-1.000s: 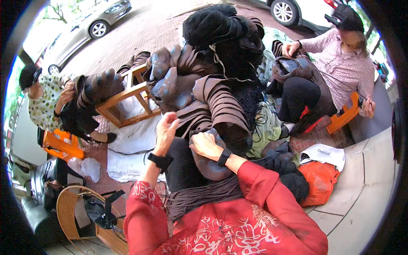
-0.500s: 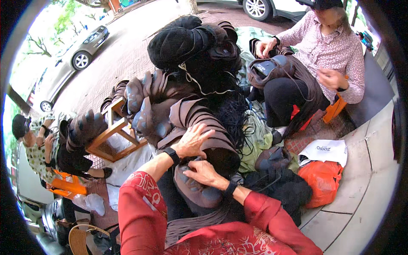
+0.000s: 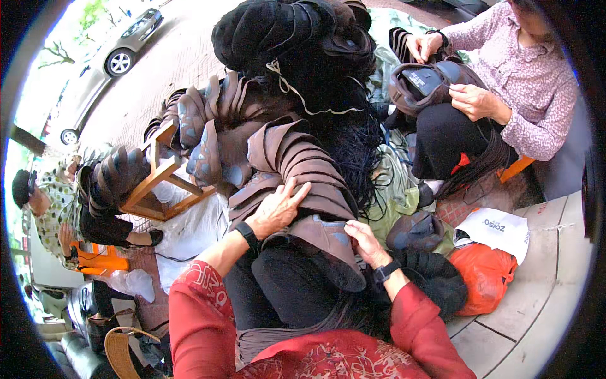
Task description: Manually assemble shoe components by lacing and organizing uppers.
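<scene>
A brown shoe upper (image 3: 320, 243) with grey-blue patches rests above my knees, at the near end of a long nested row of brown shoe uppers (image 3: 303, 155). My right hand (image 3: 368, 243) pinches its right edge between thumb and fingers. Flat across the near uppers of the row lies my left hand (image 3: 279, 210), its fingers stretched and apart. A bundle of dark cords (image 3: 297, 331) lies over my lap.
Black uppers (image 3: 271, 38) are heaped beyond, with black laces (image 3: 353, 151) hanging down. A wooden stool frame (image 3: 158, 180) stands left. At right are an orange plastic bag (image 3: 483, 278), a loose upper (image 3: 415, 232) and a co-worker's hand (image 3: 473, 101) on another upper.
The shoe upper has moved from my lap up against the row and turned. My right hand has shifted right to its edge. The co-worker's raised hand has come down onto their upper.
</scene>
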The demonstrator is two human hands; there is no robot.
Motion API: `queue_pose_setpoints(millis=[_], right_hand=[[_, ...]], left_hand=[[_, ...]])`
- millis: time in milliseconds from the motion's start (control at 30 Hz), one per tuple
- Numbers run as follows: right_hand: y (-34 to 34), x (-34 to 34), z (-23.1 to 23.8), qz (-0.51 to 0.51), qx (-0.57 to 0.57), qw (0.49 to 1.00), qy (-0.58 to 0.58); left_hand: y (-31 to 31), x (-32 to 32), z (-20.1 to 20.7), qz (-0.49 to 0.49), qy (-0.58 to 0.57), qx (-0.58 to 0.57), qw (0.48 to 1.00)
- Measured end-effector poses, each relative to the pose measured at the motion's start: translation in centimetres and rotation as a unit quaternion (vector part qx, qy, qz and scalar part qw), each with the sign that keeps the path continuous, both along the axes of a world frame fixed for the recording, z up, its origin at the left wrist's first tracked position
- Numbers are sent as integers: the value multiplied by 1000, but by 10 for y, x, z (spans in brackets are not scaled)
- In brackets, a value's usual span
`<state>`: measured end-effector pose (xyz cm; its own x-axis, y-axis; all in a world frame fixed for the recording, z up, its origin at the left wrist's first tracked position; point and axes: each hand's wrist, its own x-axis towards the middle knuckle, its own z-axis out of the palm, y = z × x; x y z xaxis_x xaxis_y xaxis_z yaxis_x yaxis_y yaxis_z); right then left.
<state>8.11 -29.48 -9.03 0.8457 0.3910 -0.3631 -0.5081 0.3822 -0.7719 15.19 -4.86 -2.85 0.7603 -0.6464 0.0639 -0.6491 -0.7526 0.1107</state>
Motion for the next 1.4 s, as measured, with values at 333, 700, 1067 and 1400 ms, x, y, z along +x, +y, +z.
queue_pose_setpoints(millis=[333,700,1067,1400], right_hand=[[43,-51,114,138,-650,611,-431],[-10,40,15,170,-662,628,-373],[-48,25,235,179,-491,745,-414],[-13,-81,196,366,-402,585,-602]], left_hand=[[-22,-8,8,37,32,65,997],[73,-76,57,282,378,-469,747],[169,-251,100,372,214,-617,660],[24,-332,46,-56,292,-92,950]])
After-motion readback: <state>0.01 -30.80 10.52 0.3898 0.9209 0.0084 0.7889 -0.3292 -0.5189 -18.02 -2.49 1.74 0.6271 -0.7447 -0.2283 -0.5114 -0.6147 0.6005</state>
